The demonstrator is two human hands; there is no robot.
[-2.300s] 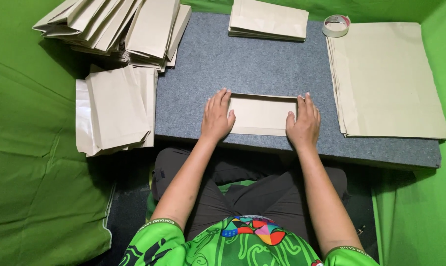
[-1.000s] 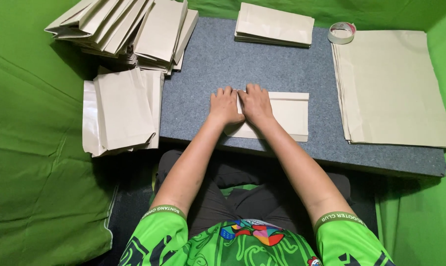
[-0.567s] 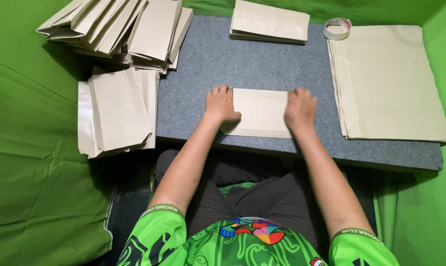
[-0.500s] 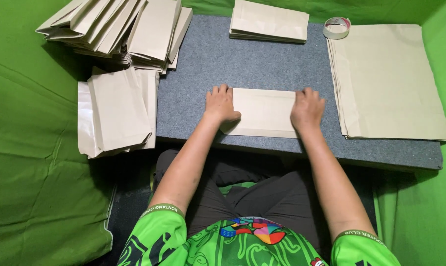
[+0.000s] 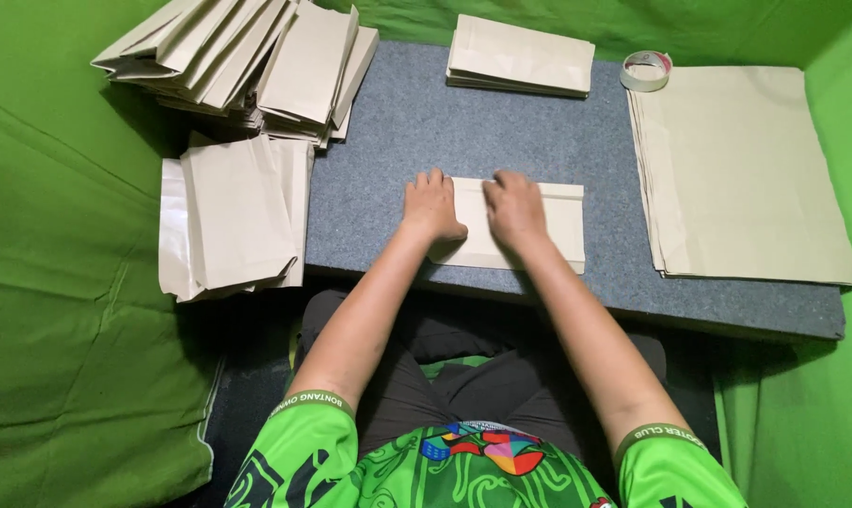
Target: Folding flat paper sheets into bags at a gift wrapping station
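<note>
Both hands [image 5: 473, 207] press folded paper [image 5: 557, 226] near table edge [image 5: 727, 320].

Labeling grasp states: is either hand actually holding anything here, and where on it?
Nothing gripped. The left hand and right hand press flat on the left half of the folded paper bag lying on the table.

A grey counter [image 5: 398, 141] carries a folded paper bag [image 5: 557, 226] near its front edge, with both hands pressed flat on it. A small bag stack [image 5: 520, 56] and a tape roll [image 5: 646, 71] lie at the back, large sheets [image 5: 741, 179] at the right. Loose bags [image 5: 256, 56] overlap the left corner.
</note>
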